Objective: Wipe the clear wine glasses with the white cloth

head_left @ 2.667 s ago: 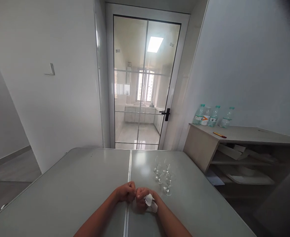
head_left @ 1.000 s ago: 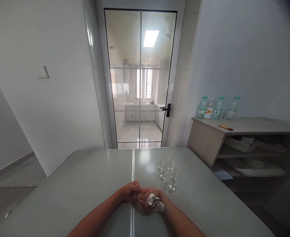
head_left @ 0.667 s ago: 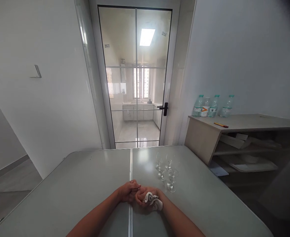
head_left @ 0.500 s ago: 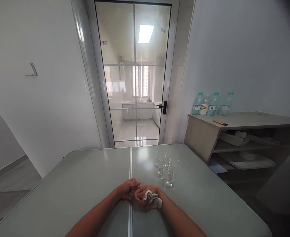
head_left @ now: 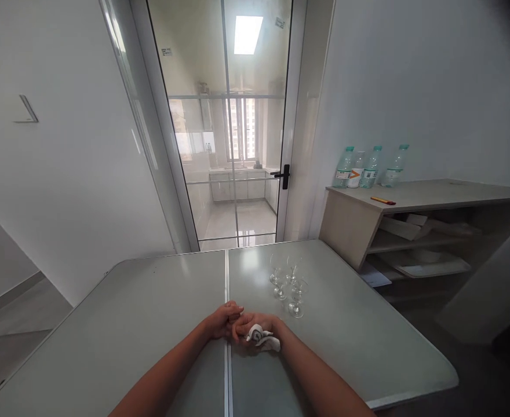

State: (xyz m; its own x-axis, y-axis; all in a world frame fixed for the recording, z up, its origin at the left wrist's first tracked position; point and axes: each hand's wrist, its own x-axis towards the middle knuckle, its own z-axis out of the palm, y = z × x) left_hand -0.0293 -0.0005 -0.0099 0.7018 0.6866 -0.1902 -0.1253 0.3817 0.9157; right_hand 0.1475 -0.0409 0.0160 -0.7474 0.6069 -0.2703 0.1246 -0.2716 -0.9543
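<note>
Over the table's centre seam, my left hand (head_left: 223,319) is closed, thumb on top, its fingers meeting those of my right hand (head_left: 247,325). Anything inside the left fist is hidden or too clear to make out. A crumpled white cloth (head_left: 269,341) bulges out of my closed right hand and hangs beside the wrist. Just beyond the right hand stand several small clear stemmed glasses (head_left: 296,308), grouped closely on the grey-green table (head_left: 172,295).
On the right, a wooden shelf unit (head_left: 350,223) adjoins the table. Its top bears clear bottles with green caps (head_left: 370,169), a white cup with an orange mark (head_left: 355,174) and a yellow-red pen-like object (head_left: 383,200). A glass door (head_left: 236,209) stands behind the table.
The view has tilted slightly downward or shifted, so the room sits higher in it. Both hands stay together over the seam, the cloth still in the right; the glasses have not moved on the table.
</note>
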